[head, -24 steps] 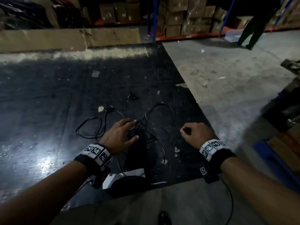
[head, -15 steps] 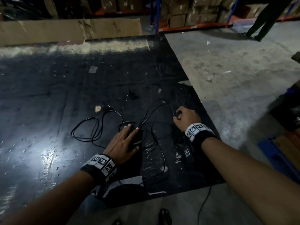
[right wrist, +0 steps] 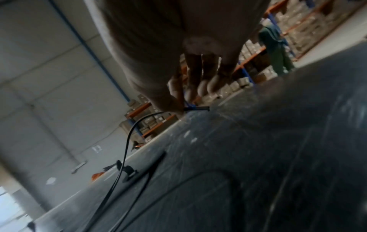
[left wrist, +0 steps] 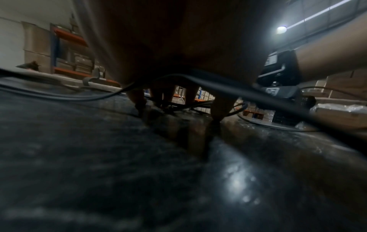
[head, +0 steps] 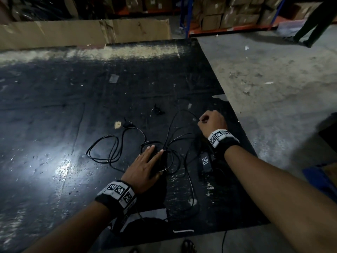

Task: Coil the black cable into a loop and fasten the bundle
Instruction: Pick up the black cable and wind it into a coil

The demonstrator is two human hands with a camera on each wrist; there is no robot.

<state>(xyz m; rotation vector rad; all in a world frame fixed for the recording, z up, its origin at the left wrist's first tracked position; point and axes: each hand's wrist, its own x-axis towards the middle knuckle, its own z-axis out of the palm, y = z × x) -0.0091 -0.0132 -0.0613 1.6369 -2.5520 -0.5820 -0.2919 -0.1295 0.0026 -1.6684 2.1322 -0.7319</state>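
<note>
Black cable (head: 116,148) sprawls in loose loops across the dark mat (head: 54,115), its strands crossing under the left hand (head: 144,167), which lies flat with straight fingers pressing the tangle down. The right hand (head: 212,123), farther out near the mat's edge, pinches the cable's end between thumb and fingertips (right wrist: 204,87); the blurred wrist view suggests a short plug tip (right wrist: 198,108) poking out.

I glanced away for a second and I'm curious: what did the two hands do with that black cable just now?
The right hand reached forward, away from the person, and now pinches the black cable near its end, lifting that strand off the mat. The left hand slid slightly forward and flattened, its fingers straight, pressing the crossed strands down. The loose loops to the left stayed put.
</note>
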